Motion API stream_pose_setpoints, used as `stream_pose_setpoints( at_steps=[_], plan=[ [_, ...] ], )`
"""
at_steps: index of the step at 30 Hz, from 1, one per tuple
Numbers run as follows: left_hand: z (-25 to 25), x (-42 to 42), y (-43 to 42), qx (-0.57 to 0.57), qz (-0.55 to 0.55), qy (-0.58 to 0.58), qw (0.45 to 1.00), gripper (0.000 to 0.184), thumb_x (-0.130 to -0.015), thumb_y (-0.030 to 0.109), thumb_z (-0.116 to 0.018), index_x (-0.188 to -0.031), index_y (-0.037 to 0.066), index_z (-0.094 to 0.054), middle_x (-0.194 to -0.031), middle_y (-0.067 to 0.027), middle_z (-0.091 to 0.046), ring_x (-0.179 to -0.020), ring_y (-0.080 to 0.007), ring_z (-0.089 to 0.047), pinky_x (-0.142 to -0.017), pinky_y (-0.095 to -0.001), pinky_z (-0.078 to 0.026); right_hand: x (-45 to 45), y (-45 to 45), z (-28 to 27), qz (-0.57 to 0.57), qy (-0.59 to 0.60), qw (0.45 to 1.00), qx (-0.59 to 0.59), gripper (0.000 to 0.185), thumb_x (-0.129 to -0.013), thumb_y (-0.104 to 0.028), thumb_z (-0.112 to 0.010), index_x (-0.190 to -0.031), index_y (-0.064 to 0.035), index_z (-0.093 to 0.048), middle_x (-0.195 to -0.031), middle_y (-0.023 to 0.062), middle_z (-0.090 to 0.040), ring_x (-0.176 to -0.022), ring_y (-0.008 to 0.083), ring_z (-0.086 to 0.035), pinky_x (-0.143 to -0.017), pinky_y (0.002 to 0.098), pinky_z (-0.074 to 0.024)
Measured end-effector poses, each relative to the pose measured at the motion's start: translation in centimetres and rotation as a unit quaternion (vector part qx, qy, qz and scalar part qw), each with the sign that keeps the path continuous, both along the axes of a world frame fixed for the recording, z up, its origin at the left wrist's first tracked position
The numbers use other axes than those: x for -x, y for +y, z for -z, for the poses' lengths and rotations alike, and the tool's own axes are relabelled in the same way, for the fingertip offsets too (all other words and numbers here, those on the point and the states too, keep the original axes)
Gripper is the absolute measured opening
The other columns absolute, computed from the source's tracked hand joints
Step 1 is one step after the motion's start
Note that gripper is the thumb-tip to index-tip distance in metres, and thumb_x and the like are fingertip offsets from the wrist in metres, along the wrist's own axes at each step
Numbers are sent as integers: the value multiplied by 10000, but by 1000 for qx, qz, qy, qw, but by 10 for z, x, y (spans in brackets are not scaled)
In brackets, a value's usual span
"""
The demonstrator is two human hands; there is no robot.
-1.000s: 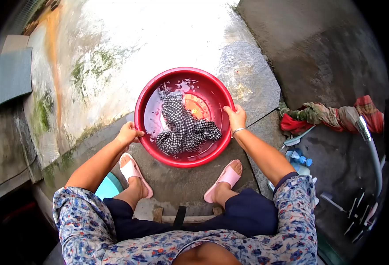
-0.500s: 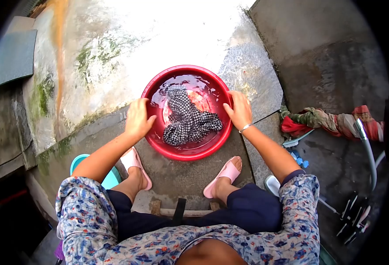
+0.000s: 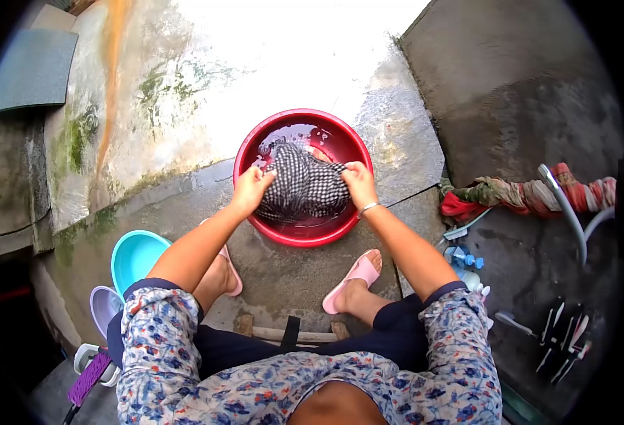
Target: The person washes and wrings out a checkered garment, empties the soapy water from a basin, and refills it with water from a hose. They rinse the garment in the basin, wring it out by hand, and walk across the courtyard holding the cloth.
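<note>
The checked cloth point(image 3: 301, 183), which before was lying untouched in the red basin point(image 3: 305, 237), is now pinched and spread over the water there by the left hand point(image 3: 358, 183) and the right hand point(image 3: 252, 190), by which the basin's rim was touched earlier, between the pink slippers point(image 3: 351, 282).
</note>
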State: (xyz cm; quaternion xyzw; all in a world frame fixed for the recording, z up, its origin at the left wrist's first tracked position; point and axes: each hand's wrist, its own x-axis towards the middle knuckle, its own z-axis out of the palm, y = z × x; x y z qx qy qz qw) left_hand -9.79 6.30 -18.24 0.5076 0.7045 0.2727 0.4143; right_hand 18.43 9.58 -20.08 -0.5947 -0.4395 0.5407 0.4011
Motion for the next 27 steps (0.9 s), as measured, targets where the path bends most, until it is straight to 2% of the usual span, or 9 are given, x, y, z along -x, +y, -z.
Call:
stream_pose_setpoints(
  at_steps=[3,7,9,11,14,16,17,20,27],
  plan=[
    [-30,6,3,-6,-7,21,1000,386,-786,342,-695,-702,39,-473,-604,-68,-492,-583,-118,-434,-542,-313,-393,-23,6,-22,25,-78,996,-25,182,-774,-125,-639,-906,-11,-585,-743,25,-599,-693,97,-555,-648,248,-454],
    [-28,4,3,-46,-76,57,994,280,-745,235,-679,-755,38,-481,-619,-74,-514,-584,-178,-502,-574,-345,-422,-38,-1,-38,51,-292,955,-17,214,-740,-147,-643,-905,-30,-574,-729,85,-606,-671,237,-589,-663,340,-474],
    [-26,-1,2,-31,-91,117,988,261,-726,182,-645,-875,60,-469,-763,-131,-553,-733,-296,-576,-689,-408,-457,-39,-8,-39,32,-339,940,8,240,-734,-146,-640,-935,-38,-565,-753,110,-611,-686,292,-596,-679,377,-482],
    [-11,-10,2,-115,-55,166,978,414,-703,122,-683,-1063,79,-482,-1078,-137,-515,-1047,-310,-500,-887,-404,-407,-29,-18,-49,11,-419,907,-39,315,-721,-126,-628,-1013,-58,-532,-918,149,-611,-844,347,-582,-779,421,-471],
    [-32,-31,-1,-209,190,229,931,591,-737,308,-698,-1266,178,-468,-1342,-150,-389,-1291,-342,-309,-1035,-542,-258,-4,-27,-54,-123,-417,871,-229,513,-702,-151,-633,-1193,-84,-498,-1198,126,-526,-1148,316,-473,-972,417,-370],
    [-31,-45,-4,-142,332,280,889,764,-694,549,-689,-1367,323,-405,-1489,-136,-217,-1391,-378,-113,-1039,-680,-119,21,-33,-52,-247,-480,809,-233,678,-721,-376,-689,-1322,-186,-438,-1386,107,-390,-1309,326,-315,-1038,523,-259],
    [-25,-50,-5,-111,348,306,879,904,-620,592,-723,-1403,343,-346,-1510,-122,-183,-1393,-385,-105,-1031,-694,-111,30,-35,-40,-288,-499,795,-187,821,-678,-486,-713,-1384,-243,-371,-1453,90,-312,-1343,357,-251,-1048,580,-213],
    [-2,-47,-2,-25,358,345,867,1038,-559,605,-752,-1438,371,-252,-1539,-96,-104,-1406,-375,-62,-1023,-706,-117,37,-33,-15,-336,-523,777,-101,1030,-580,-525,-771,-1444,-278,-269,-1517,53,-209,-1394,345,-159,-1069,613,-155],
    [31,-39,17,1,377,372,848,1085,-493,570,-804,-1424,319,-305,-1531,-109,-128,-1409,-358,-69,-1032,-698,-123,44,-13,14,-392,-542,741,-57,1105,-523,-523,-800,-1447,-260,-254,-1508,69,-216,-1386,331,-182,-1052,614,-200]
  ],
)
